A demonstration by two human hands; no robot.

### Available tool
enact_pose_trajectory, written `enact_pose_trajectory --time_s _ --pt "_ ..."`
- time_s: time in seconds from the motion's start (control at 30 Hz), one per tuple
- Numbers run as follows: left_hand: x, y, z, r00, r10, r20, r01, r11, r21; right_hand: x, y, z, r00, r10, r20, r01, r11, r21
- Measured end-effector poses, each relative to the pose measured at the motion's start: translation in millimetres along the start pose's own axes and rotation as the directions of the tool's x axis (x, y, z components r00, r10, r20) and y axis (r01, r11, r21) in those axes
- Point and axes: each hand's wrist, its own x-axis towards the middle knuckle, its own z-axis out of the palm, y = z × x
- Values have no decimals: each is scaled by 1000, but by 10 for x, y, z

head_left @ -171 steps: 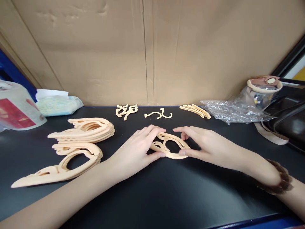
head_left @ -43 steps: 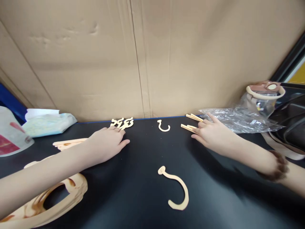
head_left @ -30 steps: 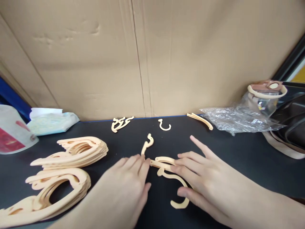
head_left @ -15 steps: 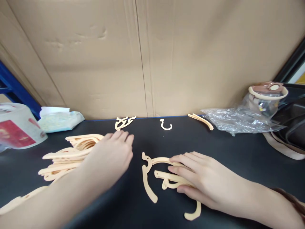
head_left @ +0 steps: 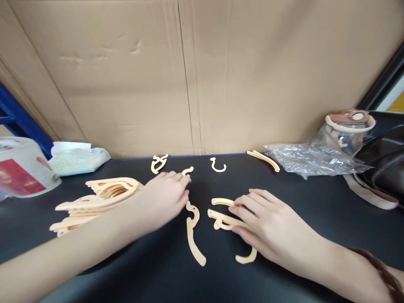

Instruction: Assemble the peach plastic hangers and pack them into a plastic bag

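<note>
Pointing inward, both hands (head_left: 166,195) (head_left: 271,225) (palms down) are curled.

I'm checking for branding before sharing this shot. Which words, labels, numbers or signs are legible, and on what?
No text can be read.
White roll: red patch, no legible words.
Packet: faint pattern, too blurred.
Cup: small print, too small to read.
Pale pieces: no lettering visible.

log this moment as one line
left hand: gripping pale piece | right hand: over curved strips and hook | notched piece: on tabletop between hands
</note>
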Motion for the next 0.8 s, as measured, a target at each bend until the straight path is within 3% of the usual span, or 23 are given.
enact_pose_trajectory --time_s 0.1,0.2,0.3,0.37,0.47,0.53,0.67,0.8 --pt "-253 353 -78 997 54 -62 -59 995 -86 4 -1 11 999 36 -34 -39 995 -91" --pt "-449 508 -98 990 46 -129 -68 984 -166 -1 -15 -1 998 44 -45 -48 995 -91" --pt "-502 413 -96 987 95 -128 -115 980 -160 -11 -24 -30 996 50 -73 -54 997 -47" --pt "-461 265 -90 991 132 -30 -135 972 -193 -15 -21 -61 992 42 -116 -45 999 -24" --pt "-370 69 -64 980 135 150 -81 944 -321 -14 -25 -114 988 -78 -131 82 996 26" --pt "-349 25 -30 984 113 141 -57 935 -349 -16 -43 -140 979 -173 -107 181 980 79" --pt "-471 177 32 1000 9 -5 -10 987 -158 -22 -68 -140 981 -183 -62 190 972 139" --pt "-710 402 35 990 104 -93 -101 994 41 -8 0 -107 993 -112 -26 115 987 115"
